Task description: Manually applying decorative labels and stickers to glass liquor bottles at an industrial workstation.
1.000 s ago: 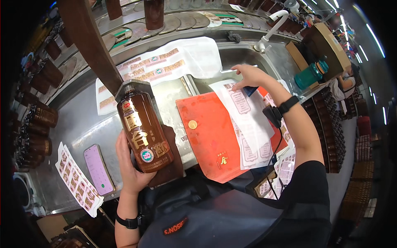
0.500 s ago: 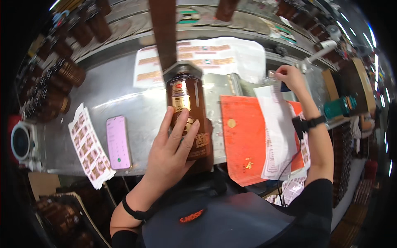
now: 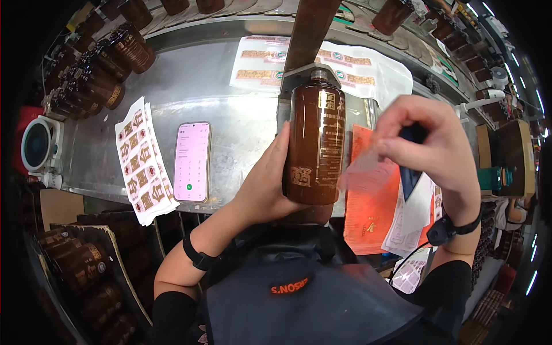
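A brown glass bottle [image 3: 316,144] with gold print lies in front of me, its neck at a grey angled holder [image 3: 293,77]. My left hand [image 3: 261,187] grips it low on the left side. The thumb runs up along the glass, and the other fingers are hidden behind or under it. Right of the bottle, my right hand [image 3: 428,141] pinches a thin translucent label [image 3: 368,169], blurred, its lower corner close to the bottle's side. A dark blue flat piece [image 3: 410,178] shows under the same hand, apparently held in its palm.
An orange corrugated board [image 3: 362,230] with white label sheets [image 3: 405,227] lies at right. To the left are a phone [image 3: 192,164] and printed label sheets [image 3: 144,167]. Brown bottles [image 3: 95,86] crowd the far left. A brown post [image 3: 312,34] rises beyond the bottle.
The bottle has turned to show another printed side. My left hand has slid from its top to its left side. My right hand has come nearer the bottle, bringing the label. The view has shifted.
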A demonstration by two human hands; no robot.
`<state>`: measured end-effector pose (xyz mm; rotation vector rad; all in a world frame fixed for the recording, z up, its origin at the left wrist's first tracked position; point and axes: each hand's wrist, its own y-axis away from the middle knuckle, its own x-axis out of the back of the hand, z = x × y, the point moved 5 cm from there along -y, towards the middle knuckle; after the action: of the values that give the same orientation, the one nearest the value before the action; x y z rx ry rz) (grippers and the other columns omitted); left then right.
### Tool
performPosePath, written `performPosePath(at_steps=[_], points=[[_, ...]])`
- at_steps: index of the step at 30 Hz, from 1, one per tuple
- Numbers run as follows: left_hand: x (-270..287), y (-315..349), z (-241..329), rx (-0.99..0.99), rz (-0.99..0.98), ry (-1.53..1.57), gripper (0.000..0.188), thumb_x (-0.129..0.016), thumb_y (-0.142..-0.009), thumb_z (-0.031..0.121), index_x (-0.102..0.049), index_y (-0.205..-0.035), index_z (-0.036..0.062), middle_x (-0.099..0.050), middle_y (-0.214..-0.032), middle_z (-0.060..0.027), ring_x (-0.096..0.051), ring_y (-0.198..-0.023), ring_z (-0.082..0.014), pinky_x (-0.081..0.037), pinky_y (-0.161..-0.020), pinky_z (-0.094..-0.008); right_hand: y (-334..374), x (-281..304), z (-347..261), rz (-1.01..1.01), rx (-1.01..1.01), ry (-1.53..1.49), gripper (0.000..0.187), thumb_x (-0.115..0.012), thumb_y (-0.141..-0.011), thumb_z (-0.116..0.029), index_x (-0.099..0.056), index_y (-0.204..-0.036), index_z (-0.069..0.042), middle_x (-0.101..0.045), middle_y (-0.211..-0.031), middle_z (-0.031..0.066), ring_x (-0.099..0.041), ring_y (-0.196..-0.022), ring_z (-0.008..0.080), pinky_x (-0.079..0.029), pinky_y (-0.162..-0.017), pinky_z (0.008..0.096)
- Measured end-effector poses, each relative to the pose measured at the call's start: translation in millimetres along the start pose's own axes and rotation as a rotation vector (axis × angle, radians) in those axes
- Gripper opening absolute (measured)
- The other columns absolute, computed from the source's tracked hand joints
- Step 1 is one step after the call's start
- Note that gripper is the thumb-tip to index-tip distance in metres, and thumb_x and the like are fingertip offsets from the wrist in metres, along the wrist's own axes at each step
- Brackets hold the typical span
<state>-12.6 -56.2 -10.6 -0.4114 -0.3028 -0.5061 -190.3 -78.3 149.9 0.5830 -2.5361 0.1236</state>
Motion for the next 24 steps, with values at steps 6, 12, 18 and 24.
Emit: performPosePath(at_steps=[6,12,18,24], points=[[5.0,-3.7,3.3,-0.047,-0.024,0.033,0.118,-0.086,-0.069,0.032,-0.009,-0.148,-0.0111,-0.035,-0.146,-0.0292,-0.039,-0.135,-0.0430,-0.036,-0.110,-0.0443,-3.3,4.8,19.2,0.024,-0.064,-0.070,0.008,-0.071,-0.082,-0.003,-0.066,-0.085,0.002,-0.065,-0.071,0.0009,-0.059,-0.065,0.0054,-0.044,-0.062,0.0200],[3.7,-3.4,1.9,-0.019,0.001,0.022,0.118,-0.086,-0.069,0.032,-0.010,-0.148,-0.0119,-0.036,-0.145,-0.0299,-0.040,-0.135,-0.0420,-0.037,-0.109,-0.0431,21.5,14.5,8.0,0.035,-0.083,-0.065,0.006,-0.071,-0.081,0.000,-0.066,-0.083,0.001,-0.066,-0.072,0.0031,-0.060,-0.065,0.0062,-0.045,-0.061,0.0199],[3.8,3.6,-0.4,-0.008,0.048,-0.007,0.120,-0.088,-0.065,0.028,-0.011,-0.149,-0.0098,-0.039,-0.142,-0.0295,-0.043,-0.131,-0.0413,-0.038,-0.108,-0.0426,58.2,45.0,45.4,0.061,-0.321,-0.094,0.007,-0.071,-0.081,-0.002,-0.065,-0.081,0.001,-0.065,-0.075,0.0023,-0.058,-0.068,0.0067,-0.043,-0.062,0.0196],[0.3,5.8,-0.4,0.073,0.045,0.005,0.120,-0.090,-0.063,0.022,-0.013,-0.152,-0.0026,-0.040,-0.144,-0.0233,-0.046,-0.130,-0.0364,-0.040,-0.107,-0.0413,122.4,98.9,198.4,0.230,-0.571,0.005,0.013,-0.074,-0.083,-0.012,-0.067,-0.087,-0.001,-0.065,-0.078,-0.0004,-0.059,-0.072,0.0053,-0.045,-0.068,0.0200]])
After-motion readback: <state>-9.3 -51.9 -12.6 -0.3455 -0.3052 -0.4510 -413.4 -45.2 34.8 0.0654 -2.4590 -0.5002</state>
